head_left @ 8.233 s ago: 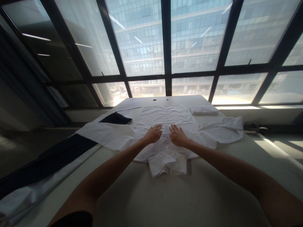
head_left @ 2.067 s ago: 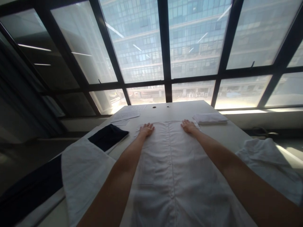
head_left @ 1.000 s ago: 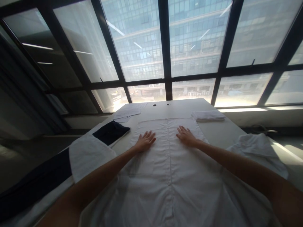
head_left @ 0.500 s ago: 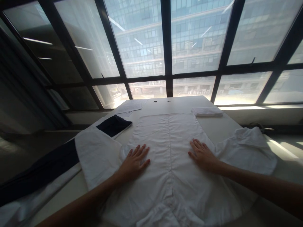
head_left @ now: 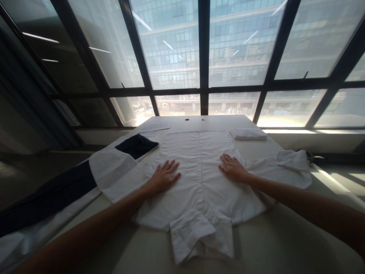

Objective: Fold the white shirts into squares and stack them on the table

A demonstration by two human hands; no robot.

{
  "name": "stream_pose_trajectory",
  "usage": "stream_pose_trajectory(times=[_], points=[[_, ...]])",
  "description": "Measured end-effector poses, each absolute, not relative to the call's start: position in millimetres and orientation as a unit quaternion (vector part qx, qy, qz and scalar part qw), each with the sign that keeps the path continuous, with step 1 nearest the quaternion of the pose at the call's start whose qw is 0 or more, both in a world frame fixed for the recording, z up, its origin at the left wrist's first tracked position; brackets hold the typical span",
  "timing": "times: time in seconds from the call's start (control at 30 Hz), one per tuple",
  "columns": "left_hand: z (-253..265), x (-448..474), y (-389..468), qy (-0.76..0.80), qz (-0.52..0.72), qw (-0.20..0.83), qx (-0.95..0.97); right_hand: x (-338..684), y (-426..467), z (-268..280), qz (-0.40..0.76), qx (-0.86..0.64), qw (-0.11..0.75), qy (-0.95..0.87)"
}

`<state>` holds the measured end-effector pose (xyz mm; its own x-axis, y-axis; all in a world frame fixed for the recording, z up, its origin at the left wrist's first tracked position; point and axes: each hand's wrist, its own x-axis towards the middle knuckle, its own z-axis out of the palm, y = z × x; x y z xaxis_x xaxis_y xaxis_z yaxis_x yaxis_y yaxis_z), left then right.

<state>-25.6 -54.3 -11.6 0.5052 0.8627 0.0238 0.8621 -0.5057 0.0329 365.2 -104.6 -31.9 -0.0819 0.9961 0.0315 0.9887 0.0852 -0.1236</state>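
Note:
A white button-up shirt point(head_left: 188, 190) lies spread on the white table point(head_left: 256, 243), its collar point(head_left: 196, 236) at the near end and its hem toward the window. Down its middle runs the button placket. My left hand point(head_left: 165, 176) rests flat on the shirt's left half, fingers spread. On the right half my right hand point(head_left: 233, 168) lies flat too, fingers stretched forward and holding nothing. Beyond my right forearm a white sleeve point(head_left: 281, 167) extends to the table's right edge. The other sleeve side is partly covered by my left arm.
At the left lie a folded dark navy cloth point(head_left: 137, 145) and a longer dark garment point(head_left: 51, 198) with white fabric. Papers point(head_left: 156, 125) sit at the far left, and a folded white cloth point(head_left: 248, 133) at the far right. Large windows point(head_left: 173, 45) stand behind the table.
The shirt has shifted away from me, so its collar and shoulders now show fully on the table. Both hands remain flat on it, the right one slightly farther in and forward.

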Motion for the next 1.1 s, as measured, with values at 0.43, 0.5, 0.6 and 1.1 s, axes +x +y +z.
stream_pose_trajectory(times=[0.43, 0.5, 0.6, 1.1], points=[[23.4, 43.6, 5.1, 0.505, -0.044, 0.044, 0.861, 308.2, -40.2, -2.2, 0.053, -0.713, 0.085, -0.694], [16.3, 72.8, 0.7, 0.484, -0.006, 0.036, 0.875, 276.6, -39.9, -3.2, 0.053, -0.693, 0.111, -0.71], [1.5, 103.8, -5.0, 0.45, 0.027, 0.025, 0.892, 250.5, -43.1, -11.3, 0.057, -0.658, 0.117, -0.742], [-1.9, 39.0, 27.8, 0.57, 0.019, 0.028, 0.821, 394.9, -51.5, -26.5, -0.025, -0.754, 0.072, -0.652]])
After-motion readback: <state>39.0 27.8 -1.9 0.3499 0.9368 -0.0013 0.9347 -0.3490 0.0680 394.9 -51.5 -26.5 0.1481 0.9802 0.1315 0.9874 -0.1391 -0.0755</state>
